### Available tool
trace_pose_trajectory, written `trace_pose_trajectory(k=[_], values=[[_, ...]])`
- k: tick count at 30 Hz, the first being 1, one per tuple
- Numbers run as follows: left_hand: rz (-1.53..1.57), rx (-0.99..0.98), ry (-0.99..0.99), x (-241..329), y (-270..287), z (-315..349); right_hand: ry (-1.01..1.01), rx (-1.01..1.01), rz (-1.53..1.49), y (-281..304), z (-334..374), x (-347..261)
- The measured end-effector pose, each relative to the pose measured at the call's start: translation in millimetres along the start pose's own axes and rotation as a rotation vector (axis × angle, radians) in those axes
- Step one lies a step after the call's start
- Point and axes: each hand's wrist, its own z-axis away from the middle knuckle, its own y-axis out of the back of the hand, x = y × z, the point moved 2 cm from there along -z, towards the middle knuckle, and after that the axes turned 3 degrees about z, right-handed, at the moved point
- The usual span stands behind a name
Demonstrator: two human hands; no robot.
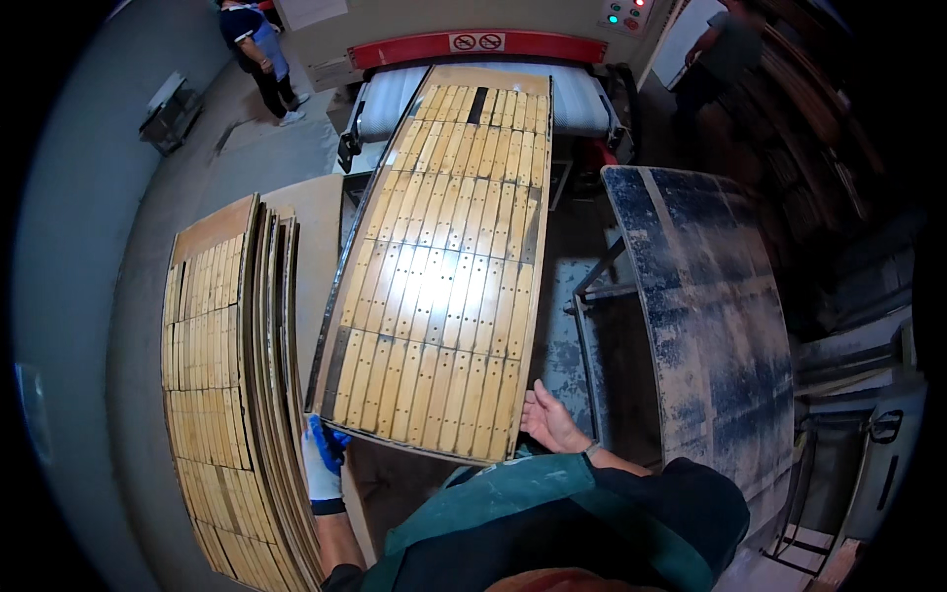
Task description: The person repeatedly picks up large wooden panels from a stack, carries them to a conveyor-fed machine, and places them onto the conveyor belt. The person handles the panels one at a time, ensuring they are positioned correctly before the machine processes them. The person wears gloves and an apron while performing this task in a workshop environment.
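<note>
A long board [449, 247] covered in rows of light wooden slats with small dark holes slants away from me, its far end on the conveyor of a machine. My left hand [326, 459], in a white and blue glove, is closed on the board's near left corner. My right hand [554, 422] is bare and beside the near right edge. Its fingers are stretched toward that edge, and I cannot tell whether they touch it. One dark gap shows among the slats near the far end.
The machine's white conveyor [390, 104] lies under a red bar [478, 44]. To the left stands a stack of similar slatted boards [207, 385]. On the right is a worn dark-blue table [705, 316]. One person [258, 54] stands far left, another [725, 54] far right.
</note>
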Motion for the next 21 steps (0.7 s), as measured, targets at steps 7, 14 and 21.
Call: trace_pose_trajectory(k=[7,14,21], values=[[0.39,-0.407,0.225,-70.0,24.5,-39.0,0.248,0.285,0.012,16.1,-10.9,46.6],[0.42,-0.504,0.248,-73.7,-9.5,-19.4,0.409,0.572,0.317,56.2,-15.0,61.9],[0.581,-0.732,0.304,-129.2,12.3,-62.3,0.498,0.592,0.39,68.2,-35.9,64.8]])
